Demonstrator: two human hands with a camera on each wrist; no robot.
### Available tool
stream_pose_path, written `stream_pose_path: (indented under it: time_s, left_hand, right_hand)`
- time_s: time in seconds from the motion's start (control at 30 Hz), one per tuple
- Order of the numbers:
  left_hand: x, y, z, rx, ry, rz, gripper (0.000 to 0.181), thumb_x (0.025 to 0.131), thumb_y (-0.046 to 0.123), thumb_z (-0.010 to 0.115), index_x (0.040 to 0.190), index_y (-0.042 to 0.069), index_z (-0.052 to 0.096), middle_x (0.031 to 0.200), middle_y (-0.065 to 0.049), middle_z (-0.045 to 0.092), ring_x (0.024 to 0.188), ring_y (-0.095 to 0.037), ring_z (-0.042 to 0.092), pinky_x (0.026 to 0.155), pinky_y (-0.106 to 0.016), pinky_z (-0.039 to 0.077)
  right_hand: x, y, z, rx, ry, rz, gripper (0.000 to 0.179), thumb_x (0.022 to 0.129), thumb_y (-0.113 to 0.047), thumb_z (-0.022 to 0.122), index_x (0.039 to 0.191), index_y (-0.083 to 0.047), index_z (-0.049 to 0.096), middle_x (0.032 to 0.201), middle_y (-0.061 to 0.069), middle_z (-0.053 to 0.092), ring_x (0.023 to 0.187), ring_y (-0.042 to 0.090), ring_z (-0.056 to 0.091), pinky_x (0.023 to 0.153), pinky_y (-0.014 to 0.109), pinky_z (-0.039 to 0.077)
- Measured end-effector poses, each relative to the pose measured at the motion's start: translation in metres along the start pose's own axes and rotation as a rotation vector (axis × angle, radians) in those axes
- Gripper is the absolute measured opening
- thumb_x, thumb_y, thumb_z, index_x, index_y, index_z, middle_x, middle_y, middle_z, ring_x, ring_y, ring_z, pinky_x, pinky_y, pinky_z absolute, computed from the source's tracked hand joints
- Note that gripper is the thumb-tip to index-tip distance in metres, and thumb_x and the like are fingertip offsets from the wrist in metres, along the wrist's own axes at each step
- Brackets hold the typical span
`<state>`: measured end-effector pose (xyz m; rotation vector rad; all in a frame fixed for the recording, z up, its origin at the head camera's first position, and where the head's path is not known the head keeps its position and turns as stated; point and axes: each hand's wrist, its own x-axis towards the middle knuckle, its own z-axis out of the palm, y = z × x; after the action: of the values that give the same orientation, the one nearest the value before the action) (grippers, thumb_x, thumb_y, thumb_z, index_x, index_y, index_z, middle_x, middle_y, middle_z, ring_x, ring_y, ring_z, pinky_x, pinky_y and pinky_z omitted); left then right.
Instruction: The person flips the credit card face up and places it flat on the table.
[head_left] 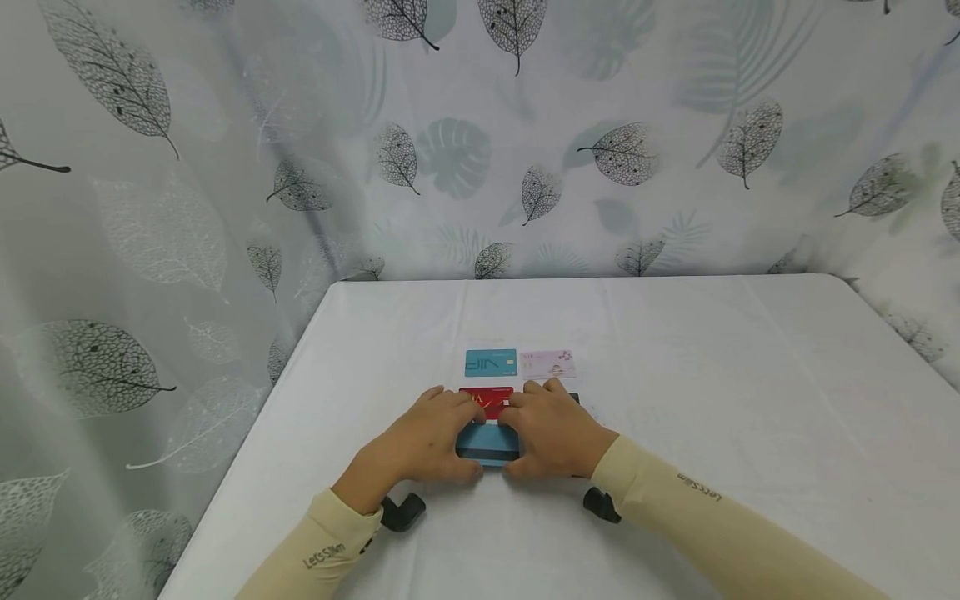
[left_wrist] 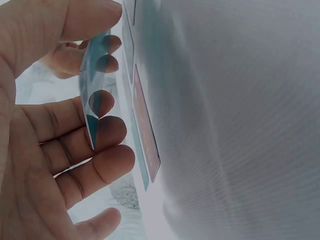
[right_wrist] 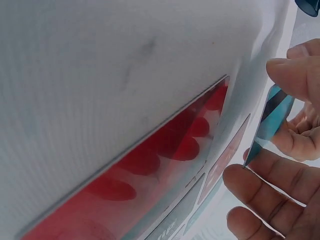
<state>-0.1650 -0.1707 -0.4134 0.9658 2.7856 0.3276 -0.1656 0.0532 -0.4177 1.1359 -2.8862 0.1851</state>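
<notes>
Just above the white cloth-covered table (head_left: 750, 417), the bare left hand (head_left: 431, 435) and bare right hand (head_left: 557, 429), fingers partly curled, pinched opposite ends of a dark-striped, glossy blue rectangular card (head_left: 489, 438).

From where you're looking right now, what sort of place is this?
Probably a curtained-off tabletop workspace, perhaps set up for recording: leaf-print curtains hang behind and beside a white-covered table, and several cards lie on it.

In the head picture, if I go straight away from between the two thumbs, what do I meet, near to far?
Striped blue card, red card, teal card, leafy cloth.
</notes>
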Motion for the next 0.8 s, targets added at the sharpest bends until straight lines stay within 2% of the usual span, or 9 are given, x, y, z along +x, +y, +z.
stream_pose_path:
  time_s: [0.3,0.4,0.5,0.6,0.8]
  left_hand:
    - [0.0004,-0.0046,-0.0031,-0.019,0.037,0.004,0.052,0.079,0.043,0.083,0.122,0.018,0.065,0.119,0.004,0.067,0.112,-0.016,0.057,0.120,-0.050,0.034]
    - [-0.0006,-0.0046,-0.0051,-0.048,0.045,0.003,0.051,0.079,0.042,0.084,0.121,0.018,0.066,0.116,0.005,0.067,0.109,-0.016,0.055,0.113,-0.047,0.041]
    - [-0.0015,-0.0048,-0.0063,-0.083,0.049,-0.003,0.051,0.078,0.041,0.084,0.120,0.019,0.066,0.114,0.006,0.066,0.107,-0.014,0.053,0.100,-0.040,0.049]
    - [-0.0019,-0.0054,-0.0070,-0.113,0.059,0.006,0.050,0.079,0.040,0.084,0.120,0.019,0.065,0.113,0.008,0.065,0.105,-0.012,0.051,0.089,-0.034,0.051]
    - [-0.0021,-0.0074,-0.0082,-0.167,0.083,0.043,0.048,0.080,0.038,0.084,0.119,0.018,0.065,0.110,0.010,0.064,0.104,-0.011,0.051,0.087,-0.032,0.050]
  right_hand:
    - [-0.0005,0.0017,-0.0001,0.009,-0.003,0.008,0.051,0.074,-0.055,0.083,0.107,-0.017,0.078,0.095,-0.004,0.072,0.084,0.014,0.051,0.074,0.035,0.042]
    - [-0.0005,0.0014,0.0001,0.019,-0.004,0.011,0.052,0.073,-0.056,0.084,0.108,-0.017,0.078,0.095,-0.004,0.072,0.084,0.014,0.051,0.074,0.035,0.042]
    - [-0.0008,0.0009,0.0001,0.027,-0.002,0.012,0.053,0.073,-0.056,0.084,0.109,-0.017,0.079,0.098,-0.004,0.074,0.084,0.014,0.052,0.074,0.035,0.042]
    - [-0.0006,0.0006,0.0001,0.035,-0.005,0.016,0.053,0.073,-0.056,0.084,0.110,-0.018,0.078,0.100,-0.004,0.075,0.086,0.013,0.053,0.075,0.035,0.043]
    - [-0.0005,-0.0003,-0.0011,0.084,-0.014,0.027,0.051,0.074,-0.053,0.085,0.110,-0.017,0.078,0.099,-0.006,0.075,0.086,0.012,0.053,0.075,0.034,0.042]
